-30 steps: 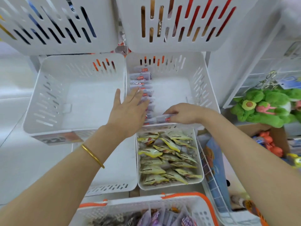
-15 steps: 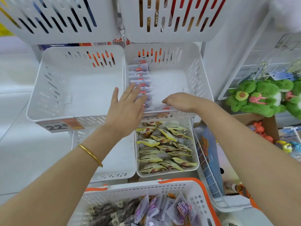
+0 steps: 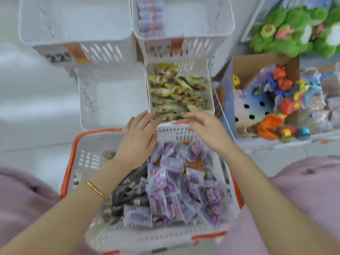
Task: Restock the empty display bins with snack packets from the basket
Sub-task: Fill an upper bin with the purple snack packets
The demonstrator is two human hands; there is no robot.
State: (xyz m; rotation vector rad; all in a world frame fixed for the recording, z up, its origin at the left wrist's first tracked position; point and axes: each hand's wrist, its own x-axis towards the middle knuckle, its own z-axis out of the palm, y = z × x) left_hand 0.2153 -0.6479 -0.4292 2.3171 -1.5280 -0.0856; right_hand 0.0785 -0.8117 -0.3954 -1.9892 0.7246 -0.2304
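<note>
both hands hover over the far end of the basket (image 3: 77, 162), a white basket with an orange rim that sits low in front of the person. the left hand (image 3: 137, 138) is flat, palm down, fingers loosely spread and pointing away, holding nothing; a thin gold bangle (image 3: 96, 190) sits further back on its forearm. the right hand (image 3: 206, 128) is just to the right of it, apart from it, fingers half curled and relaxed, also holding nothing as far as the blur allows.

directly below and behind the hands, toward the person, the basket is heaped with purple snack packets (image 3: 176, 183); under the left forearm lies a cluster of dark packets (image 3: 127, 192). just beyond the fingertips of both hands is a white bin (image 3: 210, 85) filled with yellow packets (image 3: 176, 89). to the left of that, beyond the left hand, a second white bin (image 3: 86, 100) shows only its bare floor. further away, a higher row holds another bare bin (image 3: 73, 21) on the left with an orange price tag (image 3: 68, 55) on its front, and on the right a bin (image 3: 228, 21) with a single column of purple packets (image 3: 150, 17) along its left side.

well to the right of the right hand, a cardboard box (image 3: 257, 61) holds colourful toys (image 3: 276, 107), with green plush toys (image 3: 294, 30) beyond it.
</note>
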